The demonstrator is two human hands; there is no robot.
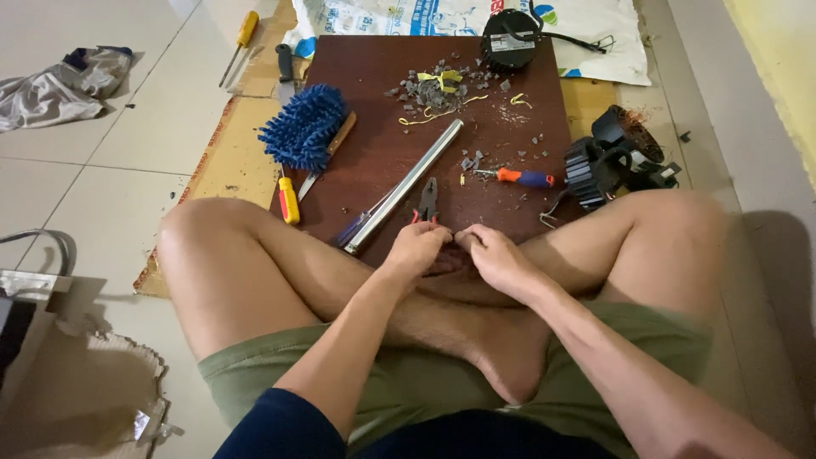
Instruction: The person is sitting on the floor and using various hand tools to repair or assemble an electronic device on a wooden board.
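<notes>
Both hands meet at the board's near edge: left hand [416, 248] and right hand [497, 255] curl fingertip to fingertip, pinching something too small to tell. The pliers [427, 202] lie just at twelve o'clock of the left hand, handles pointing toward it.

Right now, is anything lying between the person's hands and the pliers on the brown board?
Nothing visible does. The pliers lie on the brown board just beyond the left hand and the right hand, which meet at the board's near edge. The metal tube lies alongside, not between.
</notes>
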